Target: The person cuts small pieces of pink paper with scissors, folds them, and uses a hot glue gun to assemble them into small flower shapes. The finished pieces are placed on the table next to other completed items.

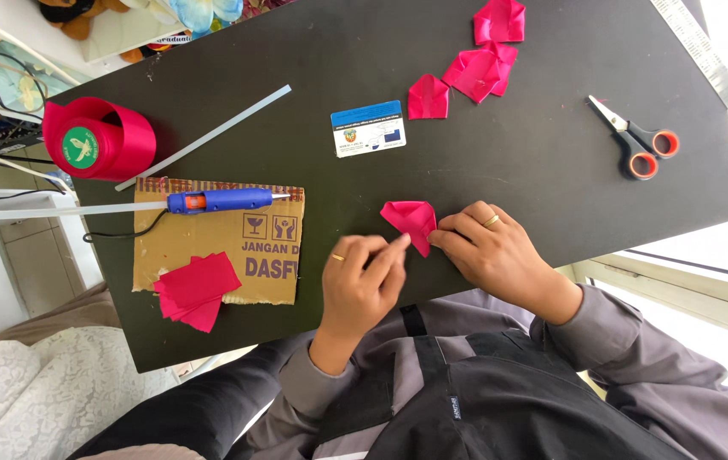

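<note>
Pink ribbon piece (411, 221), folded to a point, is pinched between left hand (365, 281) and right hand (492, 249) fingertips on the black table (509, 170).

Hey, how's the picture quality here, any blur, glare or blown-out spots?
Head view: the left hand is slightly motion-blurred at the fingertips; the right hand and the folded pink ribbon piece are sharper. Daylight blows out the right edge beyond the black table; the table's edges bow from wide-lens distortion.
</note>
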